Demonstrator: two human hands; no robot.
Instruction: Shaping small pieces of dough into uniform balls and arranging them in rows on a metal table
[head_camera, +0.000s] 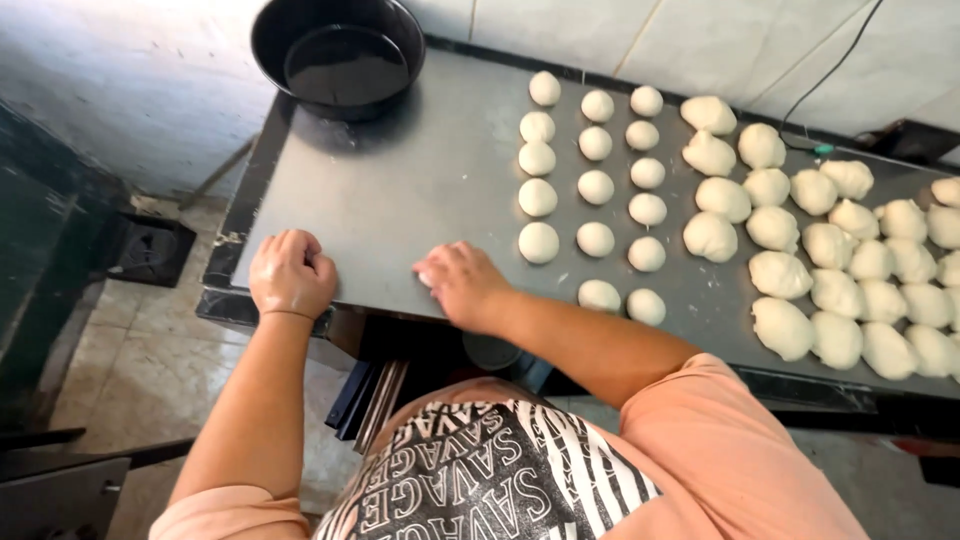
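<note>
Both hands sat near the table's (400, 190) front edge: left hand (291, 274) balled up, right hand (462, 283) cupped palm-down, couldn't tell what either held. Dough balls (594, 186) lined up beyond.

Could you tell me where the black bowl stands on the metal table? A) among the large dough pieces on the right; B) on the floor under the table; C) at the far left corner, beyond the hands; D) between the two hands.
C: the black bowl sits at the far left corner of the metal table, well beyond the left hand and right hand, apart from the small dough balls.
</note>
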